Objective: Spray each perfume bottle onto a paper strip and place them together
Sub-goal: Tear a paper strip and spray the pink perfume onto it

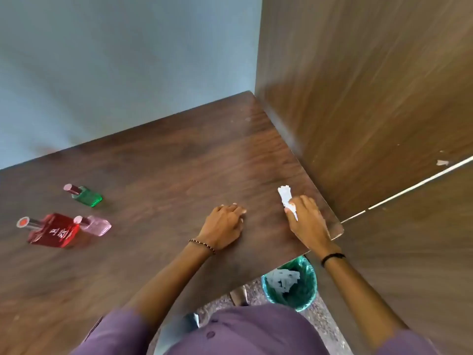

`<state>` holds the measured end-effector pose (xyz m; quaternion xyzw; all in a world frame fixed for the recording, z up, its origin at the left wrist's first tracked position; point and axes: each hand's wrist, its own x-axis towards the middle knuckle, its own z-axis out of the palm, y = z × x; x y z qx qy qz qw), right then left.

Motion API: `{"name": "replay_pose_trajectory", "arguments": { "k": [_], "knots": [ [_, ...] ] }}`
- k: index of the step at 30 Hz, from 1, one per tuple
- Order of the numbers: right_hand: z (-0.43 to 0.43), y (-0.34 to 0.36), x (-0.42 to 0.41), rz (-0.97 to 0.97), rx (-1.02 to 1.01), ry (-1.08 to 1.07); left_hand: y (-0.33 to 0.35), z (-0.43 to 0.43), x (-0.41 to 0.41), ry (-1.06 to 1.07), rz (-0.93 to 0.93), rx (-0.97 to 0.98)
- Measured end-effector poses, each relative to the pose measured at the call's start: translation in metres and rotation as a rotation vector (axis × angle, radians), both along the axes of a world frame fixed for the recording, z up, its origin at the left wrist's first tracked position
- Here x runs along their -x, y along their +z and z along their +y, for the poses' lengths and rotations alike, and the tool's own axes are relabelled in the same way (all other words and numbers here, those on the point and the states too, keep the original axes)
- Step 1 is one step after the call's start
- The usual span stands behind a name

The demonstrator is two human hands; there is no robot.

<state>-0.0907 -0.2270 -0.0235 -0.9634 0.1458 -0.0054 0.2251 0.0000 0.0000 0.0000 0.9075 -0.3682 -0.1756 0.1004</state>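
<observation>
Fingers (305, 201) of the right hand (308, 221) pinch a bunch of white paper strips (287, 199), thumb closed against them; the strips poke out past the knuckles toward the far edge of the table (166, 162), their ends ragged, low over the wood near the table's right corner. A dark band (332, 258) sits on the right wrist. The left hand (224, 225) lies palm down on the tabletop just beside the right one, fingers loosely curled and pressed together, holding nothing; a beaded bracelet (203, 245) circles its wrist. Well apart, at the left side of the table, stand three perfume bottles: a green bottle (87, 197) farthest back, alone; nearer, a red bottle (55, 230) with white lettering on its face, and a pink bottle (96, 225) just beside it, seemingly touching. All three are upright with caps on. Below the table's right corner a green bin (291, 284) on the floor holds a heap of white paper scraps. Brown wood panels (371, 98) rise along the right; a pale blue wall (115, 60) stands behind the table. Purple shirt (243, 331) fills the bottom of the view. The whole view is somewhat blurred.
</observation>
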Motion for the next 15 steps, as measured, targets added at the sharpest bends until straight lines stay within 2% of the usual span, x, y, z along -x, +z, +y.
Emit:
{"name": "replay_pose_trajectory", "arguments": {
  "k": [3, 7, 11, 15],
  "knots": [
    [-0.018, -0.005, 0.004, 0.004, -0.152, -0.125, -0.002, -0.006, 0.001, 0.002, 0.025, 0.033],
    [-0.023, -0.006, -0.001, 0.042, -0.280, -0.125, -0.006, -0.010, 0.003, -0.007, 0.031, 0.025],
    [-0.016, -0.009, -0.012, 0.057, -0.273, -0.114, -0.010, -0.006, 0.003, 0.012, 0.048, 0.033],
    [0.003, -0.010, -0.015, -0.012, -0.305, -0.051, -0.013, -0.005, 0.008, 0.058, 0.100, 0.055]
  ]
}}
